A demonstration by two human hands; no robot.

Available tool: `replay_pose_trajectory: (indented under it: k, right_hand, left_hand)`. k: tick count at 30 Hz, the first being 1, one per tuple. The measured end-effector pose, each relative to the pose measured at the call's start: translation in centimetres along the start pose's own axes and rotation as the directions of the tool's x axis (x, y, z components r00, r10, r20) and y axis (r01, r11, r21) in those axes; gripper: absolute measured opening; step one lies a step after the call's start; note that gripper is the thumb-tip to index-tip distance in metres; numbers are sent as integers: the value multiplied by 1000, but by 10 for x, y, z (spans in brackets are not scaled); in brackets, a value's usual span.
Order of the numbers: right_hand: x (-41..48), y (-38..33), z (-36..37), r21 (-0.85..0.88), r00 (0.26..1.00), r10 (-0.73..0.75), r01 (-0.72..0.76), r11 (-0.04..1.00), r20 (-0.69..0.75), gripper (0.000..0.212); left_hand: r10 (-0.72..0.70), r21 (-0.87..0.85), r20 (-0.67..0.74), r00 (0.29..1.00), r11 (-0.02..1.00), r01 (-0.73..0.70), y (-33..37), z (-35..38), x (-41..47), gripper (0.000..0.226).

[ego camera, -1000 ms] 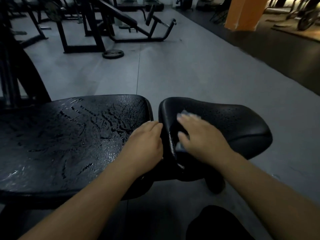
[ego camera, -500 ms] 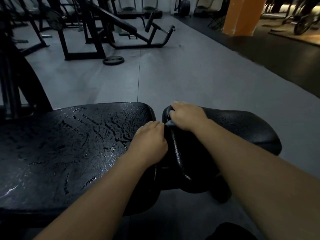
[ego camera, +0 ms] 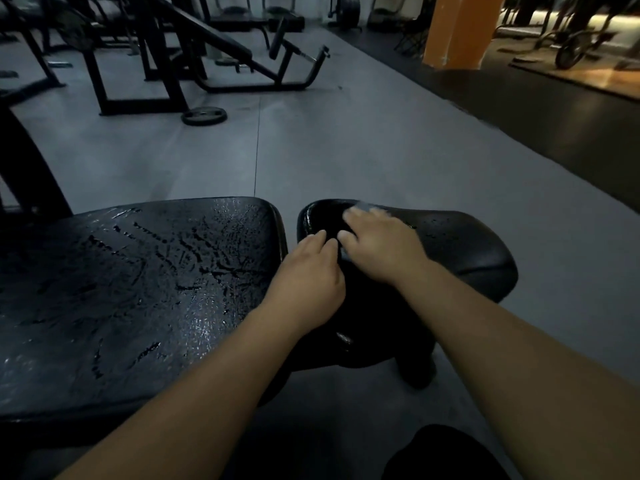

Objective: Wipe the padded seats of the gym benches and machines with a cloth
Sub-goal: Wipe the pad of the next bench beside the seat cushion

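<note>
Evidently midway: the right grip (ego camera: pixel 381 247) presses the cloth (ego camera: pixel 367 204) flat-fingered onto the small seat pad (ego camera: pixel 460 244), left grip (ego camera: pixel 308 275) resting open beside it; the long pad (ego camera: pixel 138 289) to their left gleams wet, seemingly wiped.

Floor (ego camera: pixel 346 161) w/ bench (ego camera: pixel 138 289), wt plate (ego camera: pixel 204 116)

Back pad (ego camera: pixel 138 289) left, seat pad (ego camera: pixel 460 251) right; weight plate (ego camera: pixel 203 116) on floor behind.
</note>
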State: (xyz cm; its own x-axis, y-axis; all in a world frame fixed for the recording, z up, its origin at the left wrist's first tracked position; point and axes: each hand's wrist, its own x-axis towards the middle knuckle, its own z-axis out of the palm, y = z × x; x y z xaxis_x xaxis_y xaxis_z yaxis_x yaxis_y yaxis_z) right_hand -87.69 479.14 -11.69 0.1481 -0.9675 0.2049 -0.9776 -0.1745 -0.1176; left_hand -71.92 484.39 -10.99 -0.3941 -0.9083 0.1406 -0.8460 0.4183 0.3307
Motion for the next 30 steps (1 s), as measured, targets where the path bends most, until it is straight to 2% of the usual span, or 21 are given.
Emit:
replay_pose_trajectory:
  k: [2,4,6,8,9,11,12,15,17,19,21,23,25,27,29,30]
  right_hand:
    - [-40,-6,0,70,983,-180,183,981,-35,56]
    - [-85,15,-7,140,962,-270,271,952,-30,59]
    - [-96,53,-16,153,979,-198,201,968,-39,57]
    - [-71,79,-20,129,1000,-3,2,992,6,52]
    - [-49,82,-18,114,997,79,-82,990,25,49]
    - [-18,64,-14,74,990,137,-139,987,38,48]
    - [-14,50,-10,59,995,103,-103,993,18,52]
    - [-49,28,-4,90,985,-170,171,981,-23,51]
    - [-71,44,-15,148,976,-218,219,964,-26,53]
    - [-59,74,-20,156,996,-92,93,983,-17,54]
    - [-20,91,-20,96,989,123,-130,987,78,45]
    - [16,80,-15,2,969,210,-212,977,131,40]
    - [31,56,-6,4,985,145,-146,989,95,40]
    - [12,44,-1,85,999,-1,-2,996,35,45]
    - [-23,56,-1,164,994,-107,112,980,-36,56]
    - [-38,71,-4,191,993,-110,116,975,-46,60]
  left_hand:
    - [25,2,4,1000,1000,-25,2,1,-4,45]
    - [26,2,-2,1000,1000,-26,2,2,-5,47]
    - [19,-16,-7,1000,1000,-19,5,4,-6,46]
    - [23,-7,-13,1000,1000,-23,11,7,-5,45]
    - [18,-3,-22,1000,1000,-18,13,10,-4,45]
    - [3,9,-34,999,1000,-3,17,14,-3,48]
    - [9,31,-44,999,999,-7,18,16,-1,50]
    - [77,87,-80,994,994,-70,19,18,9,55]
    - [74,110,-47,996,992,-68,20,16,20,58]
    - [27,119,5,1000,993,-28,23,17,29,61]
    - [-20,131,33,999,991,16,30,22,32,57]
    - [-37,156,12,999,987,35,34,26,30,60]
    - [-30,200,-6,1000,979,31,33,27,31,63]
    - [-36,213,16,999,977,31,34,25,37,59]
    - [-43,196,63,997,980,30,39,26,45,53]
    - [-36,188,83,996,982,20,44,28,50,52]
